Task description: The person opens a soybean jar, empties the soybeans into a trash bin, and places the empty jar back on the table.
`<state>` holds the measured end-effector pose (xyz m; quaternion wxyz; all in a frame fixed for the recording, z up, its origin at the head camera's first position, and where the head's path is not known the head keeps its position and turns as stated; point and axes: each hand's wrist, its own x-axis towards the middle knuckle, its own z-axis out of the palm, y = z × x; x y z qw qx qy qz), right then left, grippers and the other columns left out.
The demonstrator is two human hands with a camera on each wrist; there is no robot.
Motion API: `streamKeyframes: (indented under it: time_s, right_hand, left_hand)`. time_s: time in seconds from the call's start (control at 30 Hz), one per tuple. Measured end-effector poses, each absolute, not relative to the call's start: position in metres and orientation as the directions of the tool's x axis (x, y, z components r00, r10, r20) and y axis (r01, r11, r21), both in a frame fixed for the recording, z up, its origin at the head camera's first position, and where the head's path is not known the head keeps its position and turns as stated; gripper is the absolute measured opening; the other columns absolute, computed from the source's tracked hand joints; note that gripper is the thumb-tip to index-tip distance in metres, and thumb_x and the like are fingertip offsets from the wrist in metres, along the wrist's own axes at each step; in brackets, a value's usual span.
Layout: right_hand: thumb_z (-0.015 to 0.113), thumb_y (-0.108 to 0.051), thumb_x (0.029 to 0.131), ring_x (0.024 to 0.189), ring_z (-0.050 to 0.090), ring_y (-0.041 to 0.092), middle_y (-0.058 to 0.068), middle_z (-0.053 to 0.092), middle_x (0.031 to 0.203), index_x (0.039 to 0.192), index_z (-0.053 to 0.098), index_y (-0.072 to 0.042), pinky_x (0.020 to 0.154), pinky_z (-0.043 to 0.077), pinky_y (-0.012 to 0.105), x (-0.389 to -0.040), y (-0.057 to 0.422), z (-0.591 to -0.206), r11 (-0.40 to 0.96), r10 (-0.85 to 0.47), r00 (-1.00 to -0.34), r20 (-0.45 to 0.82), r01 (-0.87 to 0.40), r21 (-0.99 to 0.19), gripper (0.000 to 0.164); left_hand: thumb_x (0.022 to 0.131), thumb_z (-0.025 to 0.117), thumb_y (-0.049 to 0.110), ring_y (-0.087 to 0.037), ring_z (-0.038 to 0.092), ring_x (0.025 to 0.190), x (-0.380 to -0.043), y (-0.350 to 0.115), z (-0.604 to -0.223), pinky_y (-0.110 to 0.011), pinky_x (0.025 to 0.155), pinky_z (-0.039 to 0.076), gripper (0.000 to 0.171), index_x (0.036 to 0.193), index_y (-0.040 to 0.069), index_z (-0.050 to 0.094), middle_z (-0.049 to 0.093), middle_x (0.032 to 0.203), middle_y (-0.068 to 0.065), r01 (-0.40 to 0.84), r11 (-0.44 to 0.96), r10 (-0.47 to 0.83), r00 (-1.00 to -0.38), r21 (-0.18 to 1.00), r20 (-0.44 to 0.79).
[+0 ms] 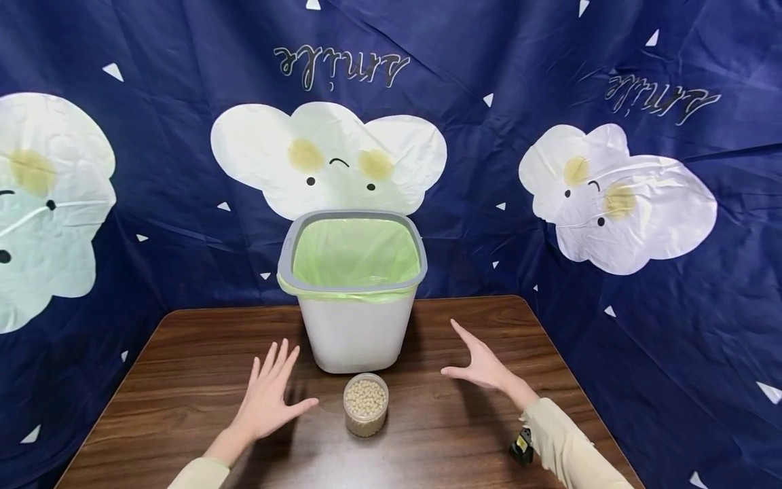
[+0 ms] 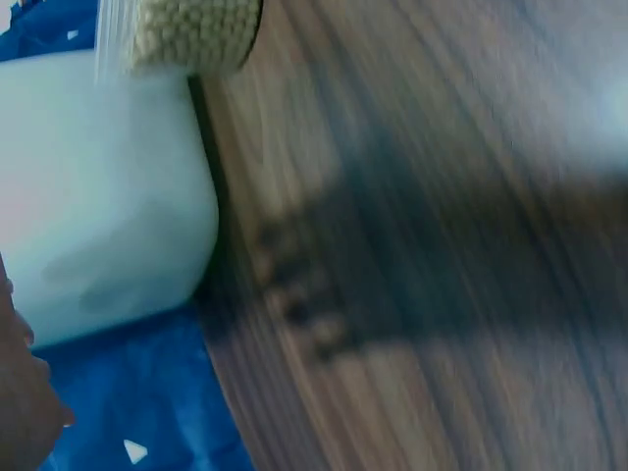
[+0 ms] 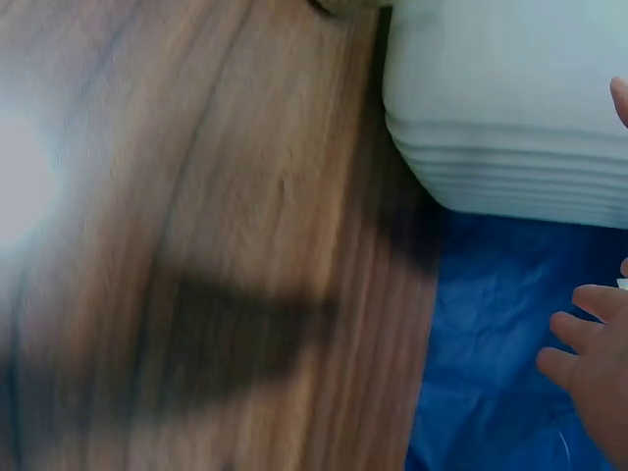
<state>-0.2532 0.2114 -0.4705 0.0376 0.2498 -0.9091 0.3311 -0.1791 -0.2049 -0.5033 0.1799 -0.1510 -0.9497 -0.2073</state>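
A clear round jar full of small pale beige balls, like dried beans, stands upright on the table in front of a white bin. The bin has a grey rim and a light green liner bag folded over its edge. My left hand hovers left of the jar, fingers spread and thumb pointing toward it. My right hand is over the table to the right, farther from the jar, with thumb and fingers apart. Neither hand touches anything. Fingertips of the right hand show at the edge of the right wrist view.
The dark wood-grain table ends just behind the bin. A navy cloth with white clouds hangs behind and along both sides. A small black device sits at the right wrist.
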Motion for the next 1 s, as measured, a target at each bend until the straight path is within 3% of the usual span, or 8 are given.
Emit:
streamKeyframes:
  time_s: [0.13, 0.4, 0.77, 1.0]
  right_hand:
    - [0.076, -0.043, 0.067, 0.129, 0.032, 0.029, 0.011, 0.032, 0.144, 0.144, 0.025, -0.013, 0.102, 0.030, 0.048, -0.249, 0.203, -0.479, 0.630, -0.430, -0.874, 0.226, -0.469, -0.619, 0.097]
    - [0.076, -0.034, 0.070, 0.125, 0.039, 0.030, 0.013, 0.042, 0.138, 0.140, 0.034, -0.007, 0.098, 0.035, 0.049, -0.242, 0.180, -0.497, 0.584, -0.483, -0.835, 0.264, -0.531, -0.613, 0.086]
    - [0.079, -0.036, 0.065, 0.119, 0.047, 0.027, 0.012, 0.049, 0.130, 0.140, 0.032, -0.007, 0.094, 0.040, 0.044, -0.231, 0.155, -0.515, 0.526, -0.557, -0.776, 0.298, -0.606, -0.596, 0.093]
    - [0.079, -0.039, 0.066, 0.119, 0.046, 0.026, 0.015, 0.048, 0.131, 0.138, 0.034, -0.003, 0.096, 0.040, 0.041, -0.227, 0.142, -0.528, 0.523, -0.592, -0.769, 0.241, -0.594, -0.612, 0.092]
  left_hand:
    - [0.067, 0.069, 0.057, -0.036, 0.014, 0.136, -0.177, -0.191, -0.508, -0.060, 0.103, 0.013, 0.098, 0.140, 0.004, 0.032, 0.022, 0.146, -0.022, 0.379, 0.840, 0.227, -0.895, 0.388, 0.383]
    - [0.066, 0.072, 0.052, -0.039, 0.030, 0.129, -0.176, -0.171, -0.515, -0.055, 0.099, 0.028, 0.089, 0.128, -0.006, 0.046, 0.036, 0.139, -0.023, 0.414, 0.788, 0.241, -0.888, 0.456, 0.391]
    - [0.065, 0.074, 0.052, -0.033, 0.041, 0.123, -0.176, -0.152, -0.525, -0.048, 0.096, 0.038, 0.090, 0.132, 0.000, 0.044, 0.045, 0.134, -0.016, 0.388, 0.748, 0.243, -0.915, 0.538, 0.322]
    - [0.061, 0.074, 0.057, -0.030, 0.047, 0.118, -0.177, -0.144, -0.527, -0.047, 0.091, 0.042, 0.093, 0.133, 0.005, 0.044, 0.050, 0.128, -0.012, 0.346, 0.747, 0.241, -0.937, 0.568, 0.254]
